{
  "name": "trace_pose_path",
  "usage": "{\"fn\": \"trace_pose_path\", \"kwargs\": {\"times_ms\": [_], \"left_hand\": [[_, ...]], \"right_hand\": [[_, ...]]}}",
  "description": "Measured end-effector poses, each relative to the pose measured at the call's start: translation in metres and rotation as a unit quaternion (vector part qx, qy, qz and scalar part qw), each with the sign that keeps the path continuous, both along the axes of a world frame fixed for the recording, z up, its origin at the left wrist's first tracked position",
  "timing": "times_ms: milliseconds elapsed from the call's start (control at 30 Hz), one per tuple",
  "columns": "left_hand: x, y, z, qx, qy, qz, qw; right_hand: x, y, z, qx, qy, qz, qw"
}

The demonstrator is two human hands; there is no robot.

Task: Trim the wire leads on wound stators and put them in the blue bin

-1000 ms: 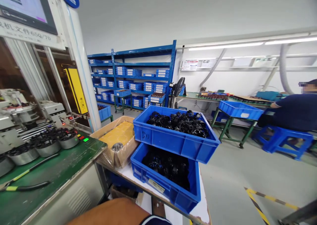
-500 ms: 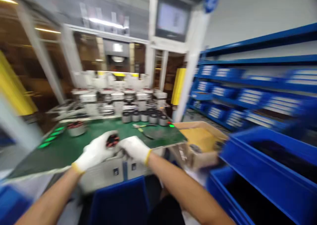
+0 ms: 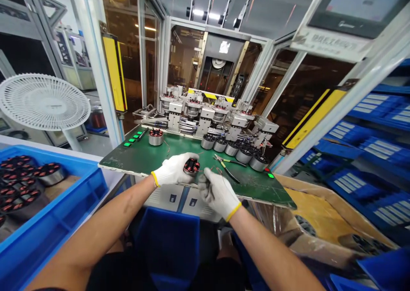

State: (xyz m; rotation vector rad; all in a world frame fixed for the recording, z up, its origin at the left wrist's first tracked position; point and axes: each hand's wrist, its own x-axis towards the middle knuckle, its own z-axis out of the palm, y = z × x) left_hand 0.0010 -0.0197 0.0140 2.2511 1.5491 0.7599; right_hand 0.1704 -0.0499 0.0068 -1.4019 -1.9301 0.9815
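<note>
My white-gloved left hand (image 3: 173, 169) is grasping a round copper-wound stator (image 3: 191, 166), its axis pointing up. My white-gloved right hand (image 3: 218, 195) is pinching beside it, but I cannot tell what.

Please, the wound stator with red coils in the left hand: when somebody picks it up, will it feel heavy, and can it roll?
The wound stator is probably heavy for its size, because its coils look tightly packed. It seems stiff, not floppy. Its round shape means it could likely roll if laid on its side on the green bench.

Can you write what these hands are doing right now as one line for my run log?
Left hand: holds wound stator | Right hand: beside it | Nearby: pliers on green workbench
</note>
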Motion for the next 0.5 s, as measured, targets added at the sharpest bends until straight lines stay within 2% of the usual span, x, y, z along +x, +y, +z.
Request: {"fn": "trace_pose_path", "kwargs": {"times_ms": [33,100,133,200,233,267,300,333,367,400,433,467,500], "left_hand": [[-0.001,0.001,-0.001,0.001,0.001,-0.006,1.000],[-0.003,0.004,-0.003,-0.002,0.002,-0.017,1.000],[-0.003,0.005,-0.004,-0.002,-0.001,-0.020,1.000],[-0.004,0.008,-0.005,0.000,-0.009,-0.028,1.000],[-0.005,0.009,-0.005,0.002,-0.013,-0.038,0.999],[-0.006,0.010,-0.004,0.005,-0.019,-0.054,0.998],[-0.008,0.012,-0.003,0.007,-0.025,-0.077,0.997],[-0.009,0.013,-0.002,0.008,-0.033,-0.104,0.994],[-0.010,0.015,-0.001,0.006,-0.042,-0.132,0.990],[-0.012,0.017,0.000,0.002,-0.052,-0.158,0.986],[-0.013,0.018,0.000,-0.004,-0.062,-0.178,0.982],[-0.013,0.020,0.000,-0.010,-0.073,-0.193,0.978],[-0.014,0.021,0.000,-0.017,-0.083,-0.202,0.976]], "right_hand": [[0.000,-0.007,-0.006,0.003,0.026,0.009,1.000],[0.000,-0.020,-0.013,0.105,0.003,0.019,0.994],[-0.001,-0.024,-0.014,0.186,-0.058,0.003,0.981],[-0.004,-0.025,-0.013,0.300,-0.208,-0.062,0.929],[-0.005,-0.023,-0.012,0.316,-0.269,-0.097,0.905],[-0.006,-0.020,-0.011,0.310,-0.302,-0.119,0.894],[-0.007,-0.017,-0.011,0.291,-0.296,-0.124,0.901],[-0.008,-0.014,-0.012,0.262,-0.249,-0.112,0.926],[-0.009,-0.013,-0.014,0.215,-0.163,-0.090,0.959],[-0.010,-0.012,-0.017,0.149,-0.045,-0.061,0.986],[-0.011,-0.011,-0.021,0.065,0.088,-0.026,0.994],[-0.013,-0.011,-0.026,-0.025,0.221,0.013,0.975],[-0.016,-0.011,-0.031,-0.107,0.337,0.049,0.934]]}}
